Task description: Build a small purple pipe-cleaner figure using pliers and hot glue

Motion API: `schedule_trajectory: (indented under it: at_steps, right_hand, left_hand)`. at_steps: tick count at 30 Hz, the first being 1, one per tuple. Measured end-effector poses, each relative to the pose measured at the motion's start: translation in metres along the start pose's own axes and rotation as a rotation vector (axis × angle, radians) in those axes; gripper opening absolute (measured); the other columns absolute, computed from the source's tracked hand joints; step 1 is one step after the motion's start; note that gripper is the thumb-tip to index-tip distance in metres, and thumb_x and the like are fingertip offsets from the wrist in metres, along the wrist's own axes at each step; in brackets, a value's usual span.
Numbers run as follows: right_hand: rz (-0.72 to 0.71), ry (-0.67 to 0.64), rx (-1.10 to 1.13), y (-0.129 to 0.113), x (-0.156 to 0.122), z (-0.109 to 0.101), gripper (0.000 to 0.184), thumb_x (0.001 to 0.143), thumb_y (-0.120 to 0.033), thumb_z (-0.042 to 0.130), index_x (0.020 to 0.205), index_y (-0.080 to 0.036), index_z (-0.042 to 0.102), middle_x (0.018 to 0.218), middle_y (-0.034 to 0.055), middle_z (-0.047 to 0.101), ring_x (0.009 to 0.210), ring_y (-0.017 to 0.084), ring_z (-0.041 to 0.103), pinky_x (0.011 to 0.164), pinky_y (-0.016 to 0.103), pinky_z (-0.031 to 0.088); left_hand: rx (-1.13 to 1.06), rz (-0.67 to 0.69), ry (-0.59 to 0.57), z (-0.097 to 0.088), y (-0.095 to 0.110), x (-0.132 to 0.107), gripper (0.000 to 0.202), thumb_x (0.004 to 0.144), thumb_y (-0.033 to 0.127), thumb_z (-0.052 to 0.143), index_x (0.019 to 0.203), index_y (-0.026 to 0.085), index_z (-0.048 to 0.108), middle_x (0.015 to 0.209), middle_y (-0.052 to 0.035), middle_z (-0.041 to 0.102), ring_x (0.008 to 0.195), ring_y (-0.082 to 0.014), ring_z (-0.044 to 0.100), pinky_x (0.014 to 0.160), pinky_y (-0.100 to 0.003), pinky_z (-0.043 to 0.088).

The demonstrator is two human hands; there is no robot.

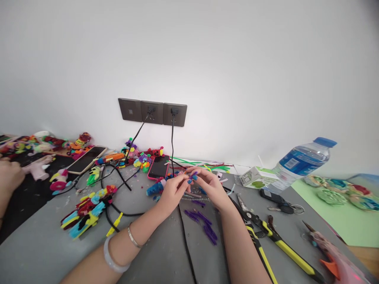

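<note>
Purple fuzzy wire (194, 173) is being pinched at the centre of the frame, the left hand (174, 192) and right hand (212, 189) clamping it between their fingertips, both forearms slanting inward from the lower edge. Purple strips (209, 233) are lying just below on the gray surface (148, 256). Toward the right, a blue-labelled bottle (304, 162) and a green-and-white carton (257, 177) are bearing print too small to read

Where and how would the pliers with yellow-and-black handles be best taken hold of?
Probably around both handles, with the right hand coming from the near right side. The pliers lie on the grey table with the handles spread toward the person and the metal jaws pointing away, so the fingers would likely need a wide wrap to close them.
</note>
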State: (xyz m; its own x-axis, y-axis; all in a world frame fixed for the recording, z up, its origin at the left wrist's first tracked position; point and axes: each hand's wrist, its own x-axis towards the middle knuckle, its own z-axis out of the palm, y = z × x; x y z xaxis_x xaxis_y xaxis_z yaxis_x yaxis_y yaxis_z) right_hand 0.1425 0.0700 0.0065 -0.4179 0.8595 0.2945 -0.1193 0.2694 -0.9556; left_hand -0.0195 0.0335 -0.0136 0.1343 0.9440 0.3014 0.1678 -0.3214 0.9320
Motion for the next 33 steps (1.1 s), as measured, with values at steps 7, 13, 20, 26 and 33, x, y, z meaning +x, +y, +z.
schedule_trajectory:
  at_steps: [7,13,20,26,33]
  right_hand:
    - [0.008,-0.018,-0.022,-0.0026,-0.0005,-0.0004,0.026,0.086,-0.048,0.067,0.083,-0.022,0.068,0.110,0.0091,0.068,0.104,0.023,0.062,0.091,0.037,0.052]
    - [0.002,-0.031,-0.015,-0.0035,-0.0010,-0.0008,0.029,0.086,-0.049,0.066,0.077,-0.021,0.065,0.105,0.0074,0.069,0.095,0.022,0.063,0.086,0.035,0.052]
    - [0.015,-0.090,0.008,-0.0067,-0.0030,0.0003,0.028,0.090,-0.049,0.062,0.087,-0.023,0.070,0.107,0.0063,0.068,0.076,0.017,0.060,0.071,0.031,0.052]
    - [0.051,-0.076,0.082,-0.0030,-0.0032,-0.0006,0.022,0.089,-0.043,0.065,0.087,-0.022,0.070,0.104,0.0054,0.068,0.073,0.015,0.057,0.071,0.030,0.052]
    - [0.033,-0.029,0.037,0.0010,-0.0015,-0.0017,0.021,0.090,-0.042,0.064,0.083,-0.021,0.066,0.102,0.0054,0.068,0.093,0.020,0.061,0.087,0.033,0.047]
  left_hand:
    - [0.088,0.070,-0.017,-0.0020,0.0073,0.0006,0.032,0.095,0.036,0.047,0.080,0.018,0.068,0.065,-0.0022,0.066,0.058,-0.0149,0.055,0.065,-0.024,0.042]
    - [0.125,0.097,-0.051,-0.0026,0.0073,-0.0002,0.034,0.096,0.033,0.046,0.075,0.018,0.067,0.067,-0.0034,0.068,0.061,-0.0158,0.058,0.064,-0.024,0.041]
    - [0.194,0.144,-0.079,-0.0030,0.0080,-0.0004,0.033,0.097,0.030,0.045,0.074,0.019,0.066,0.067,-0.0034,0.069,0.062,-0.0159,0.060,0.065,-0.024,0.042]
    - [0.144,0.128,-0.074,-0.0018,0.0085,-0.0007,0.029,0.097,0.029,0.044,0.080,0.017,0.064,0.067,-0.0032,0.068,0.060,-0.0145,0.060,0.063,-0.023,0.042]
    - [0.076,0.108,-0.029,-0.0008,0.0048,-0.0016,0.027,0.098,0.033,0.042,0.085,0.016,0.059,0.067,-0.0010,0.062,0.058,-0.0123,0.056,0.058,-0.022,0.041]
